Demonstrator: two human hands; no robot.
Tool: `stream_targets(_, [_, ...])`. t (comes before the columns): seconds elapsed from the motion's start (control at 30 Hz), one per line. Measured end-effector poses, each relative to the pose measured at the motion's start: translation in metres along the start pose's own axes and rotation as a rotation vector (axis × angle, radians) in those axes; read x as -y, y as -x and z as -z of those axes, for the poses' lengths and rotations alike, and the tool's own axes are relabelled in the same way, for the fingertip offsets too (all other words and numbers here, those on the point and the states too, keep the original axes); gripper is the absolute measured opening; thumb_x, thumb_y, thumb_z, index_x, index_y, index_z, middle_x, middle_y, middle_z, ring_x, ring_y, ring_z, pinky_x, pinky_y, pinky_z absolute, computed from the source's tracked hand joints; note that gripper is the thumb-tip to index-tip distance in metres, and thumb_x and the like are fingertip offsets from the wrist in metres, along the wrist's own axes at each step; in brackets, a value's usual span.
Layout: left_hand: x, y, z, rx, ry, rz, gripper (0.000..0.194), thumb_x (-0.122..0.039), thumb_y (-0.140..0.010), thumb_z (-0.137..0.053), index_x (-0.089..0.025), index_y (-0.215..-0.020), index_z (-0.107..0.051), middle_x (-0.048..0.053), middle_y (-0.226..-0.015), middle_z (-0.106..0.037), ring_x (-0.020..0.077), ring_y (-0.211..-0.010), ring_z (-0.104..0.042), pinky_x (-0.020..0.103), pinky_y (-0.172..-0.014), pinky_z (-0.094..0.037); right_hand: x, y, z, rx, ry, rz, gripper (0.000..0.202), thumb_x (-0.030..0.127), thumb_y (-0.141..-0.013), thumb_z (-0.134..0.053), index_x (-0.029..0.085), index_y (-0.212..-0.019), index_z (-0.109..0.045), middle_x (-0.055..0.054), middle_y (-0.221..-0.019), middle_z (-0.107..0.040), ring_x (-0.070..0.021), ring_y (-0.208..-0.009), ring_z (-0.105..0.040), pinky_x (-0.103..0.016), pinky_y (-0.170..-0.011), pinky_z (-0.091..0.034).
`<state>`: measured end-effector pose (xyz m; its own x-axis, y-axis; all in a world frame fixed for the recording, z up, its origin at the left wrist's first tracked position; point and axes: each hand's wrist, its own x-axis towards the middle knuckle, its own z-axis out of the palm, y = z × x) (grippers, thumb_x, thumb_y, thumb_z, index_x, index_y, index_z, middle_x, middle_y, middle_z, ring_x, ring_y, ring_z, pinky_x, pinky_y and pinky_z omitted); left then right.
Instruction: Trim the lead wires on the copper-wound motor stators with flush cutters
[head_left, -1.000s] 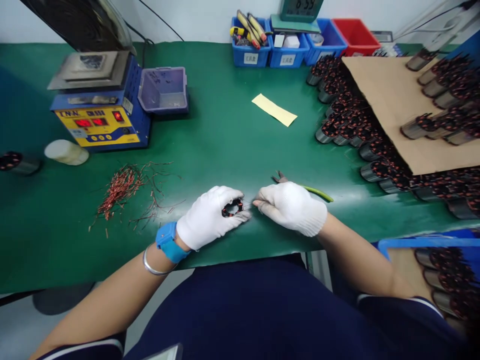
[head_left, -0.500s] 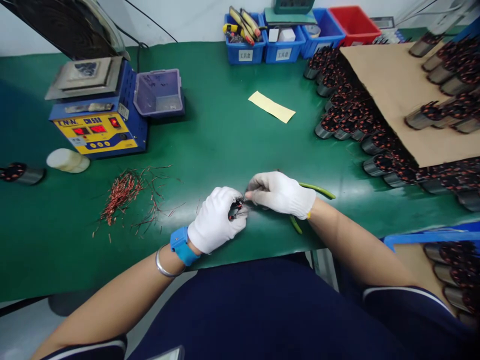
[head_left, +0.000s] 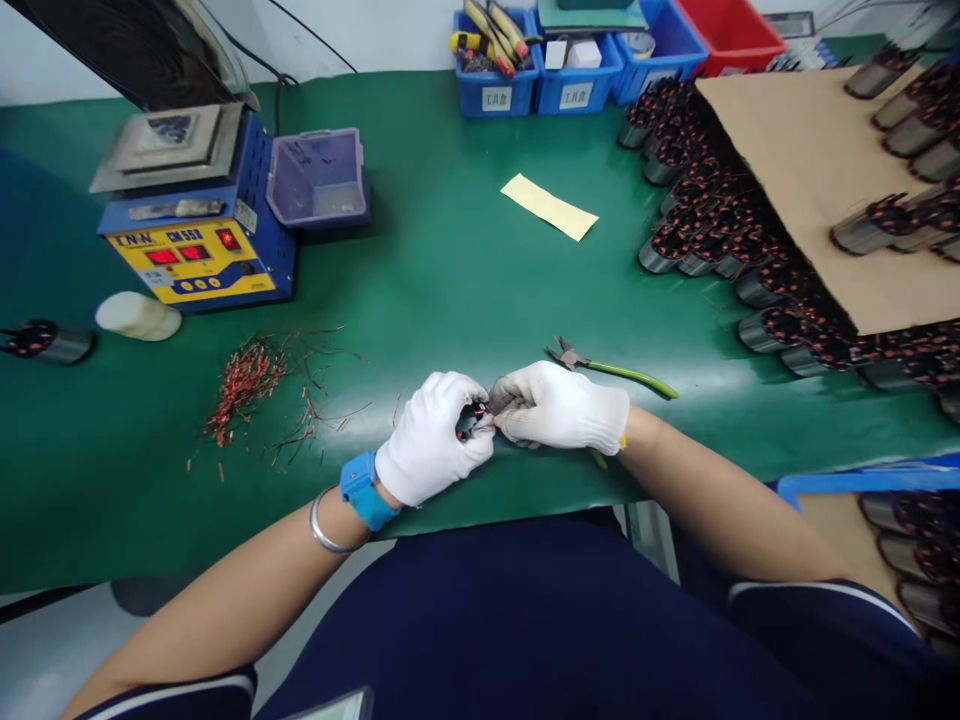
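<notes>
My left hand (head_left: 436, 438), in a white glove, is wrapped round a small motor coil part (head_left: 471, 418) with dark and copper-coloured wires. Most of that part is hidden by the fingers. My right hand (head_left: 559, 405), also gloved, touches the part's right side, its thumb and fingertips pinched together on what looks like a thin wire. Green-handled cutters (head_left: 630, 375) lie on the table just behind and beside my right hand, jaws pointing left. One of their handles is mostly covered by the hand.
Red wire clippings (head_left: 247, 385) are heaped at the left, near a blue and yellow device (head_left: 199, 265) and a purple bin (head_left: 319, 185). Yellow paper (head_left: 550, 207) lies farther back. Several coil parts (head_left: 705, 245) stand at the right beside cardboard (head_left: 802, 170). Blue bins (head_left: 496, 98) line the back.
My right hand has shifted slightly down and its fingertips have closed in at the part. The cutters' jaws now show. The whole view has shifted slightly.
</notes>
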<state>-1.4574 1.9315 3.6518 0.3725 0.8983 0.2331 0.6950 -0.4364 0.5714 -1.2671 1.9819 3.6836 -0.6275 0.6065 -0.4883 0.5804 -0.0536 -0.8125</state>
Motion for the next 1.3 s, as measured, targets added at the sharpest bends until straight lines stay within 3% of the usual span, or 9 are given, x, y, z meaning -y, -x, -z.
stream_targets(0.23, [-0.002, -0.001, 0.001, -0.003, 0.019, -0.015, 0.02, -0.019, -0.073, -0.055, -0.018, -0.093, -0.053, 0.007, -0.091, -0.061, 0.0214, -0.086, -0.055, 0.036, -0.077, -0.048, 0.002, -0.001, 0.001, -0.108, 0.179, 0.102, 0.015, 0.023, -0.073, -0.053, 0.016, -0.074, -0.066, 0.001, -0.066, -0.064, -0.0088, -0.057, -0.054, -0.02, -0.05, -0.036])
stream_targets(0.53, [-0.005, 0.0, -0.004, -0.049, 0.046, -0.064, 0.012, -0.015, -0.069, -0.052, -0.016, -0.08, -0.054, 0.007, -0.079, -0.059, 0.0208, -0.076, -0.051, 0.035, -0.068, -0.044, 0.0, -0.005, 0.008, 0.23, -0.232, -0.069, 0.016, 0.031, -0.076, -0.066, 0.015, -0.076, -0.061, 0.001, -0.061, -0.063, -0.0099, -0.053, -0.059, -0.02, -0.05, -0.047])
stream_targets(0.67, [-0.006, -0.002, -0.006, -0.063, 0.045, -0.032, 0.008, -0.016, -0.072, -0.05, -0.016, -0.079, -0.054, 0.008, -0.078, -0.058, 0.0211, -0.075, -0.052, 0.036, -0.068, -0.045, 0.004, -0.013, 0.007, 0.245, -0.322, -0.182, 0.029, 0.038, -0.073, -0.073, 0.015, -0.065, -0.057, 0.0, -0.055, -0.062, -0.0098, -0.049, -0.059, -0.02, -0.048, -0.051])
stream_targets(0.83, [-0.007, 0.001, -0.006, -0.073, 0.07, 0.005, 0.01, -0.015, -0.071, -0.051, -0.017, -0.081, -0.052, 0.007, -0.08, -0.058, 0.0212, -0.077, -0.054, 0.037, -0.07, -0.047, 0.008, -0.013, 0.004, 0.198, -0.297, -0.178, 0.023, 0.029, -0.079, -0.066, 0.015, -0.065, -0.056, 0.0, -0.055, -0.063, -0.01, -0.047, -0.06, -0.017, -0.043, -0.048])
stream_targets(1.0, [-0.001, 0.004, 0.004, -0.05, 0.341, 0.099, 0.062, -0.02, -0.065, -0.065, -0.014, -0.123, -0.044, 0.015, -0.12, -0.056, 0.0229, -0.098, -0.059, 0.04, -0.086, -0.05, 0.004, -0.007, -0.001, 0.109, -0.19, -0.072, 0.016, 0.024, -0.084, -0.055, 0.015, -0.072, -0.06, 0.001, -0.056, -0.061, -0.0098, -0.047, -0.059, -0.017, -0.042, -0.046])
stream_targets(1.13, [0.01, 0.001, 0.023, -0.062, 0.814, 0.33, 0.049, -0.042, -0.081, -0.06, -0.018, -0.121, -0.046, 0.014, -0.126, -0.054, 0.0202, -0.095, -0.062, 0.035, -0.08, -0.053, 0.0, 0.0, -0.003, 0.028, -0.25, 0.025, 0.019, 0.03, -0.085, -0.055, 0.015, -0.077, -0.061, -0.001, -0.064, -0.065, -0.0101, -0.05, -0.06, -0.018, -0.043, -0.047])
stream_targets(1.17, [0.011, 0.001, 0.028, -0.027, 0.926, 0.38, 0.047, -0.051, -0.086, -0.053, -0.017, -0.118, -0.048, 0.014, -0.122, -0.057, 0.0205, -0.092, -0.063, 0.035, -0.077, -0.054, 0.001, 0.002, -0.002, 0.011, -0.296, 0.064, 0.02, 0.032, -0.085, -0.056, 0.014, -0.077, -0.061, -0.001, -0.066, -0.066, -0.0098, -0.05, -0.06, -0.018, -0.044, -0.047])
stream_targets(1.23, [0.01, 0.0, 0.036, 0.189, 1.109, 0.487, 0.056, -0.063, -0.089, -0.04, -0.015, -0.117, -0.051, 0.013, -0.101, -0.064, 0.0205, -0.078, -0.066, 0.031, -0.061, -0.055, 0.004, 0.006, -0.002, -0.007, -0.385, 0.135, 0.024, 0.035, -0.086, -0.057, 0.014, -0.076, -0.06, -0.002, -0.068, -0.066, -0.0089, -0.05, -0.059, -0.018, -0.044, -0.047])
stream_targets(1.3, [0.005, 0.0, 0.042, 0.406, 1.226, 0.577, 0.056, -0.061, -0.089, -0.044, -0.014, -0.119, -0.05, 0.007, -0.077, -0.063, 0.0167, -0.056, -0.063, 0.022, -0.04, -0.045, 0.008, 0.008, -0.001, -0.013, -0.434, 0.166, 0.024, 0.036, -0.084, -0.059, 0.013, -0.076, -0.06, -0.002, -0.067, -0.066, -0.008, -0.048, -0.058, -0.017, -0.042, -0.046])
